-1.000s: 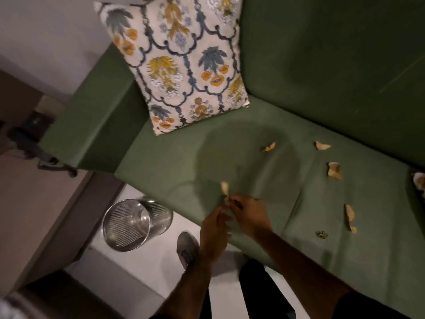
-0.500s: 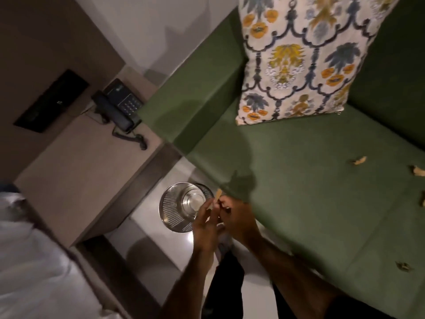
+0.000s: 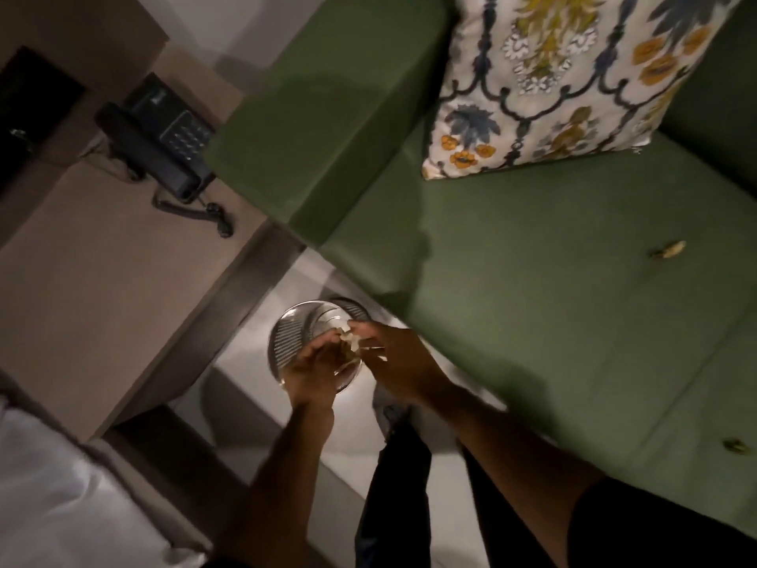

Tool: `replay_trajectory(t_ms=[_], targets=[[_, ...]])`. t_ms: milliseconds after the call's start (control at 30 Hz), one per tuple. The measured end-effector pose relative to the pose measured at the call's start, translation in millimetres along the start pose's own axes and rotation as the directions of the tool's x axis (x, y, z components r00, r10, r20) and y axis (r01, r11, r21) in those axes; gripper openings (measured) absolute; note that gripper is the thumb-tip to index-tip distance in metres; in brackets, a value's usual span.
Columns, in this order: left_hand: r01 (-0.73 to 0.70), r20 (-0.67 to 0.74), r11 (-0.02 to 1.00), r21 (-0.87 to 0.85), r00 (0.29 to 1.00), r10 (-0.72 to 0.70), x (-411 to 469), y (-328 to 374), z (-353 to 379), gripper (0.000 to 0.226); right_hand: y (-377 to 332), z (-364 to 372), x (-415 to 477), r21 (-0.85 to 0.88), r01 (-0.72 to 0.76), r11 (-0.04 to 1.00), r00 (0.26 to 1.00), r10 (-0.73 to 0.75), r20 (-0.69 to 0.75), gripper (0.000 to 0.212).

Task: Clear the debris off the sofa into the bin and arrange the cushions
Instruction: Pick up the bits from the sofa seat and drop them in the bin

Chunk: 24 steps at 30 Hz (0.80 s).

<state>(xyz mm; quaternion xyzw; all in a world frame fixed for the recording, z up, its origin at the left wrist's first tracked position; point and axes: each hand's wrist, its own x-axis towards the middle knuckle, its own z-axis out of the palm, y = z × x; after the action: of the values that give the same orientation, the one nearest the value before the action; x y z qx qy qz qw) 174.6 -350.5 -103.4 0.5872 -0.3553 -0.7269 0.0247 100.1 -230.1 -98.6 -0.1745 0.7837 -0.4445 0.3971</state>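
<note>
A pale scrap of debris (image 3: 349, 337) sits pinched between both hands right over the metal bin (image 3: 286, 342) on the floor beside the sofa (image 3: 532, 321). The left hand (image 3: 313, 371) and right hand (image 3: 395, 362) are curled nearly closed around it, so this drop looks imminent. Two more bits (image 3: 672, 250) (image 3: 735, 445) remain on the seat, and the floral cushion (image 3: 565, 75) leans in the corner, seemingly unarranged. The bin stands in a narrow gap between sofa and side table (image 3: 102, 280).

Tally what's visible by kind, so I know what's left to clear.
Debris scraps on sofa seat: 2
Debris scraps held over bin: 1
Floral cushions: 1
Metal bins: 1
Telephones: 1
Total: 6
</note>
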Motion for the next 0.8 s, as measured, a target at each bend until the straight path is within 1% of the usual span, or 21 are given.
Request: replay_trajectory(t_ms=[33,100,167,200,267,333,367,400,467,533,600,667,800], targets=[[-0.011,0.054,0.998,0.059,0.999,0.008,0,-3,12,0.027,9,-16,-3,-0.040,-0.001,0.999,0.997,-0.003,-0.077,0.038],[-0.057,0.184,0.972,0.227,0.983,0.014,-3,-17,52,0.025,31,-59,-14,-0.119,-0.074,0.990,0.974,0.046,-0.223,0.037],[-0.122,0.277,0.920,0.371,0.961,0.016,-6,-35,100,0.017,53,-110,-28,-0.119,-0.167,0.979,0.921,0.112,-0.374,0.034],[-0.152,0.321,0.896,0.417,0.947,0.012,-7,-43,122,0.015,64,-135,-34,-0.103,-0.202,0.974,0.880,0.135,-0.455,0.031],[-0.201,0.418,0.841,0.502,0.908,-0.033,-9,-62,172,0.013,88,-189,-48,-0.068,-0.262,0.963,0.770,0.166,-0.616,0.027],[-0.236,0.488,0.794,0.561,0.868,-0.087,-12,-81,216,0.015,109,-236,-60,-0.054,-0.324,0.944,0.668,0.188,-0.720,0.028],[-0.262,0.520,0.773,0.579,0.848,-0.102,-14,-88,232,0.016,117,-255,-63,-0.072,-0.351,0.934,0.636,0.181,-0.750,0.031],[-0.294,0.548,0.746,0.598,0.829,-0.112,-16,-96,249,0.016,128,-273,-66,-0.101,-0.380,0.919,0.620,0.172,-0.765,0.034],[-0.348,0.570,0.678,0.647,0.811,-0.128,-20,-113,276,0.013,147,-303,-67,-0.157,-0.462,0.873,0.641,0.206,-0.740,0.044],[-0.358,0.549,0.632,0.687,0.825,-0.131,-23,-127,293,0.011,161,-322,-64,-0.177,-0.546,0.819,0.669,0.299,-0.681,0.058],[-0.339,0.516,0.615,0.712,0.847,-0.129,-26,-140,303,0.016,174,-334,-59,-0.184,-0.593,0.784,0.686,0.373,-0.625,0.062],[-0.312,0.487,0.615,0.724,0.863,-0.135,-31,-149,306,0.020,184,-338,-58,-0.205,-0.607,0.768,0.691,0.382,-0.613,0.056],[-0.240,0.431,0.658,0.713,0.892,-0.141,-39,-157,301,0.020,192,-337,-62,-0.149,-0.526,0.837,0.678,0.307,-0.668,0.027]])
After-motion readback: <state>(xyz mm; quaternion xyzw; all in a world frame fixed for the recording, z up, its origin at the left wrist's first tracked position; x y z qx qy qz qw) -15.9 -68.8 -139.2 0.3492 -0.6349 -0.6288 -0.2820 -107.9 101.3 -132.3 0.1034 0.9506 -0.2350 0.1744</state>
